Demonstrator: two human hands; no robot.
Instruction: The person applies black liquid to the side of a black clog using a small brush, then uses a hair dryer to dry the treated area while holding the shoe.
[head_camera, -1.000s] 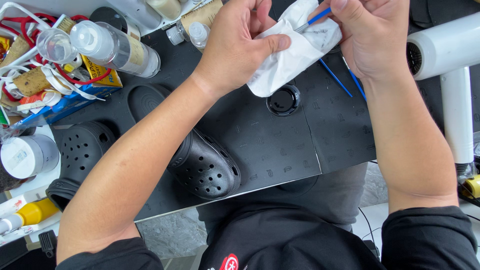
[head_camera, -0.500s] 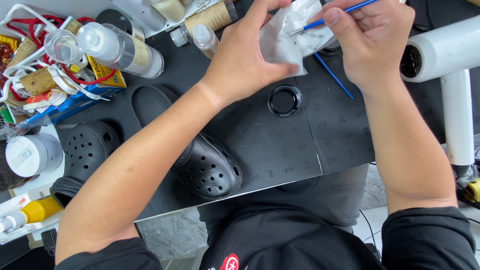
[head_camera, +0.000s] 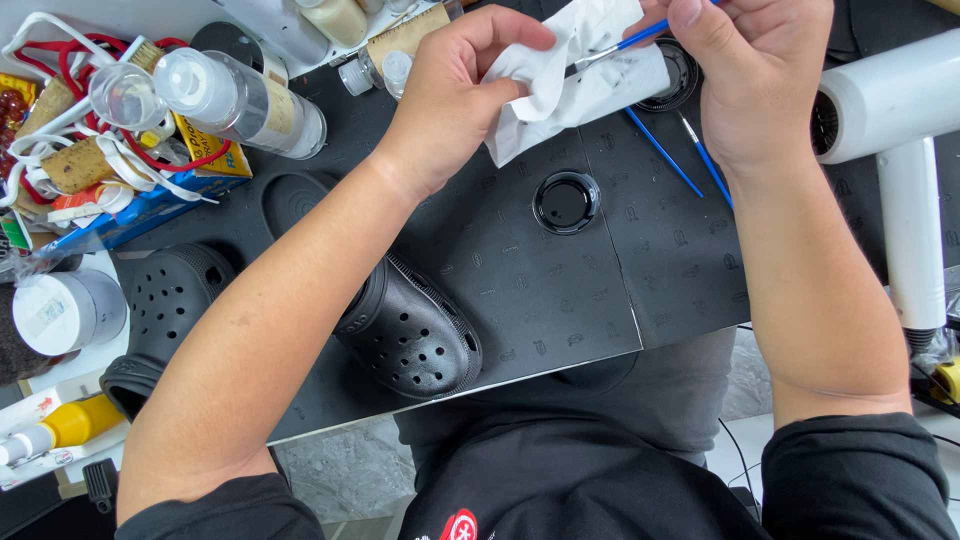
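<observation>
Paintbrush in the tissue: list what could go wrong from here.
1. The right hand wipes a blue paintbrush in the white tissue that the left hand holds; paint may soak through onto the fingers.
2. The open black lid lies just below; a forearm could knock it.

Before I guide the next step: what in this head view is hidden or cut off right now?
- Brush tip: the thin blue brush in the right hand runs into the white cloth held by the left hand; cloth folds hide the bristles.
- Brush handle end: cut off by the top edge.
- Left clog: partly hidden under the left forearm.
- Small black lid: too dark to tell what it contains.
</observation>
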